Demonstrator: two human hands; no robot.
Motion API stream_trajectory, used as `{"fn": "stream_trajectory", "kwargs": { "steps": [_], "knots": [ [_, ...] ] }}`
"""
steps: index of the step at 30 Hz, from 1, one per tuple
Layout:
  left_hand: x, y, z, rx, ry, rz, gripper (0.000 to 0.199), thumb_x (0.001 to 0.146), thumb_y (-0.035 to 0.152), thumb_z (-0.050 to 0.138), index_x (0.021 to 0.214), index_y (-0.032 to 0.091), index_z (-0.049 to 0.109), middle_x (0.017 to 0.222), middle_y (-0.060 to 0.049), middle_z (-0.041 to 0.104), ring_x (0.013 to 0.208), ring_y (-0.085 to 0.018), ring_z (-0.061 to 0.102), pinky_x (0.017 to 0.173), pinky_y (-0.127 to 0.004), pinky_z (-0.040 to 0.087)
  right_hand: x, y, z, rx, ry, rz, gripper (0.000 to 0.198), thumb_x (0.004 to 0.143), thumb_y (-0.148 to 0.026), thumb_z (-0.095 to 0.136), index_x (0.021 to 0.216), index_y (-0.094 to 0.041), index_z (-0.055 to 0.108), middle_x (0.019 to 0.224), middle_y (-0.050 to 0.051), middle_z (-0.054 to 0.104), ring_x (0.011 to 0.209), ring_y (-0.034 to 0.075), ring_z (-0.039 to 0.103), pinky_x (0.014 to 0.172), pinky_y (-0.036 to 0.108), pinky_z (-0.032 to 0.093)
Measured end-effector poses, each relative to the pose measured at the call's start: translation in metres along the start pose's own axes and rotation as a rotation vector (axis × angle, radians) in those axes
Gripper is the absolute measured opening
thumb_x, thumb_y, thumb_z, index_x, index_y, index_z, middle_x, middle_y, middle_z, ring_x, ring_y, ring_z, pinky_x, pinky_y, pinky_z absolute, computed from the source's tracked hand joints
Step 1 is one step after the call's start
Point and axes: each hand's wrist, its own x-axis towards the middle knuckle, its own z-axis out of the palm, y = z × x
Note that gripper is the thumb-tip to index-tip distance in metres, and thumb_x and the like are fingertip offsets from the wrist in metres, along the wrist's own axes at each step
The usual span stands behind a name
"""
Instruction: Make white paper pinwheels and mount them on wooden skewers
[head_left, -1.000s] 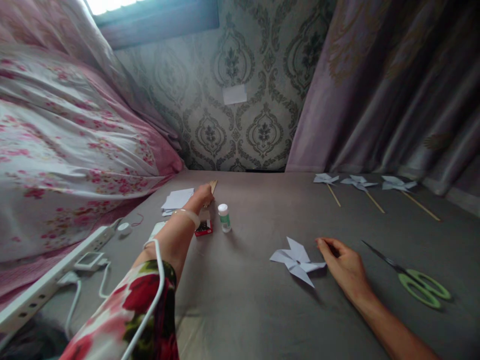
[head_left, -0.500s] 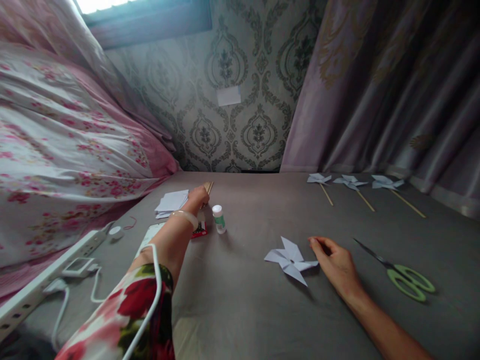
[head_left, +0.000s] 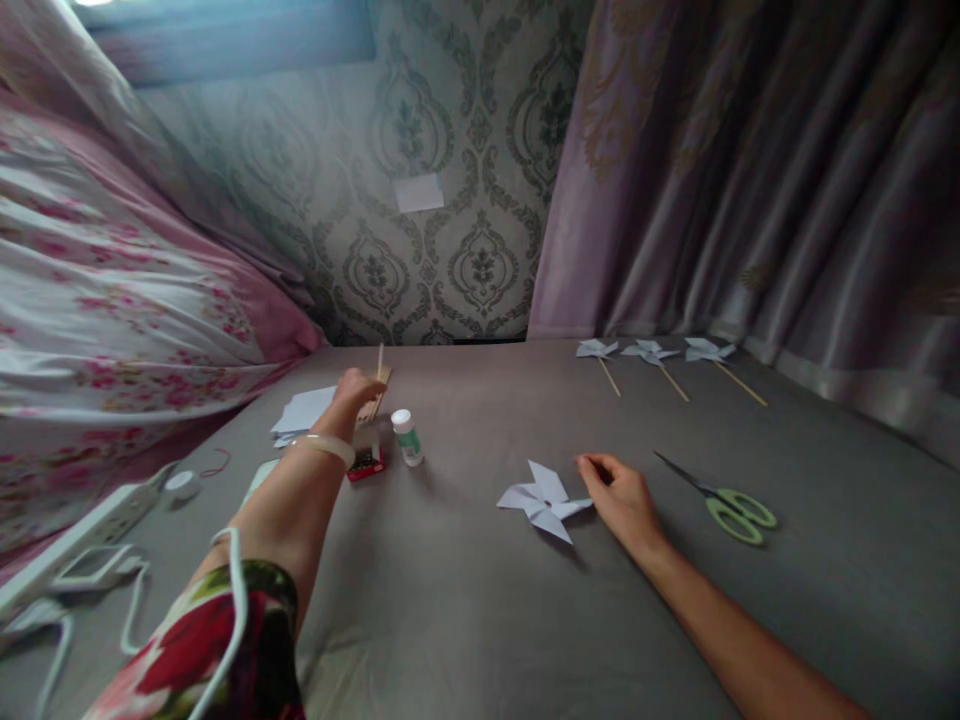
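Note:
My left hand (head_left: pixel 358 388) is at the back left with its fingers closed round a thin wooden stick (head_left: pixel 380 358), which points upward. Below it, more sticks (head_left: pixel 369 410) lie in a bundle. A white paper pinwheel (head_left: pixel 546 502) without a stick lies mid-table, its right blade reaching the side of my right hand (head_left: pixel 616 492). That hand rests on the surface with thumb and fingertips pinched together. Whatever may be between those fingertips is too small to make out.
A glue stick (head_left: pixel 407 437) stands beside a small red box (head_left: pixel 366 463). White paper sheets (head_left: pixel 304 413) lie left. Green-handled scissors (head_left: pixel 739 515) lie right. Three pinwheels on sticks (head_left: pixel 649 352) lie at the back right. A power strip (head_left: pixel 90 535) and white cable (head_left: pixel 238 600) are at left.
My left hand has lifted one wooden stick from the bundle, so it now stands up from the fingers. The view has turned right. My right hand stays beside the pinwheel.

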Motion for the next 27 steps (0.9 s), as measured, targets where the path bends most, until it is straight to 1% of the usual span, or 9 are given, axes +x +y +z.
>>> {"fn": "stream_trajectory", "kwargs": {
  "steps": [2, 4, 6, 8, 11, 14, 19, 23, 27],
  "knots": [
    [-0.003, 0.003, -0.013, -0.089, 0.166, -0.028, 0.023, 0.074, 0.032, 0.058, 0.081, 0.011, 0.067, 0.081, -0.018, 0.07, 0.077, -0.028, 0.067, 0.063, -0.034, 0.048, 0.0, -0.001, 0.001, 0.0, 0.013, -0.018, 0.035, 0.073, -0.05, 0.052, 0.077, -0.019, 0.068, 0.08, 0.011, 0.074, 0.077, 0.025, 0.067, 0.075, 0.036, 0.05],
    [-0.008, 0.01, -0.024, -0.471, 0.546, -0.081, 0.022, 0.07, 0.029, 0.061, 0.082, 0.011, 0.069, 0.081, -0.015, 0.07, 0.083, -0.028, 0.067, 0.072, -0.035, 0.049, 0.001, -0.001, 0.001, -0.009, 0.02, -0.021, 0.032, 0.074, -0.047, 0.051, 0.076, -0.02, 0.068, 0.08, 0.01, 0.074, 0.077, 0.024, 0.067, 0.074, 0.036, 0.05],
    [-0.018, 0.021, -0.031, -0.583, 0.655, -0.081, 0.026, 0.074, 0.029, 0.058, 0.089, 0.011, 0.069, 0.085, -0.012, 0.07, 0.089, -0.026, 0.066, 0.08, -0.034, 0.048, 0.001, -0.001, 0.001, -0.019, 0.032, -0.02, 0.031, 0.074, -0.046, 0.05, 0.076, -0.02, 0.068, 0.079, 0.01, 0.074, 0.077, 0.024, 0.066, 0.074, 0.036, 0.05],
    [-0.035, 0.035, -0.031, -0.663, 0.695, -0.051, 0.03, 0.077, 0.031, 0.054, 0.093, 0.011, 0.068, 0.088, -0.009, 0.07, 0.087, -0.023, 0.065, 0.079, -0.032, 0.048, 0.002, -0.001, 0.001, -0.009, 0.039, -0.025, 0.031, 0.074, -0.045, 0.051, 0.076, -0.02, 0.067, 0.079, 0.01, 0.073, 0.077, 0.024, 0.066, 0.074, 0.036, 0.05],
    [-0.08, 0.057, -0.021, -0.971, 0.744, 0.117, 0.026, 0.074, 0.03, 0.057, 0.087, 0.01, 0.068, 0.08, -0.006, 0.068, 0.076, -0.018, 0.062, 0.071, -0.028, 0.047, 0.003, 0.002, 0.0, 0.03, 0.048, -0.033, 0.031, 0.074, -0.046, 0.052, 0.076, -0.019, 0.067, 0.079, 0.01, 0.073, 0.076, 0.023, 0.066, 0.074, 0.035, 0.05],
    [-0.14, 0.074, -0.005, -1.156, 0.571, 0.292, 0.021, 0.071, 0.03, 0.059, 0.078, 0.013, 0.066, 0.07, -0.001, 0.064, 0.065, -0.013, 0.057, 0.062, -0.024, 0.044, 0.004, 0.004, -0.001, 0.049, 0.038, -0.033, 0.033, 0.074, -0.047, 0.051, 0.077, -0.019, 0.067, 0.079, 0.01, 0.073, 0.074, 0.023, 0.066, 0.073, 0.034, 0.05],
    [-0.228, 0.081, 0.024, -1.268, 0.1, 0.4, 0.018, 0.069, 0.033, 0.063, 0.07, 0.015, 0.063, 0.062, 0.002, 0.059, 0.057, -0.009, 0.05, 0.056, -0.021, 0.039, 0.004, -0.003, -0.008, 0.121, 0.011, -0.045, 0.04, 0.072, -0.053, 0.055, 0.078, -0.016, 0.068, 0.079, 0.011, 0.073, 0.074, 0.023, 0.065, 0.073, 0.035, 0.05],
    [-0.263, 0.073, 0.047, -1.285, -0.207, 0.434, 0.019, 0.065, 0.034, 0.068, 0.068, 0.016, 0.064, 0.06, 0.002, 0.058, 0.055, -0.009, 0.049, 0.053, -0.021, 0.036, -0.002, -0.025, -0.016, 0.221, -0.013, -0.07, 0.043, 0.072, -0.056, 0.06, 0.081, -0.015, 0.069, 0.079, 0.01, 0.072, 0.075, 0.021, 0.065, 0.074, 0.033, 0.049],
    [-0.278, 0.064, 0.065, -1.273, -0.342, 0.435, 0.022, 0.066, 0.036, 0.069, 0.068, 0.015, 0.064, 0.059, 0.001, 0.058, 0.055, -0.009, 0.049, 0.054, -0.022, 0.036, -0.016, -0.049, -0.021, 0.29, -0.14, -0.152, 0.042, 0.078, -0.054, 0.059, 0.09, -0.015, 0.072, 0.08, 0.008, 0.072, 0.076, 0.019, 0.065, 0.074, 0.031, 0.048]
  ]
}}
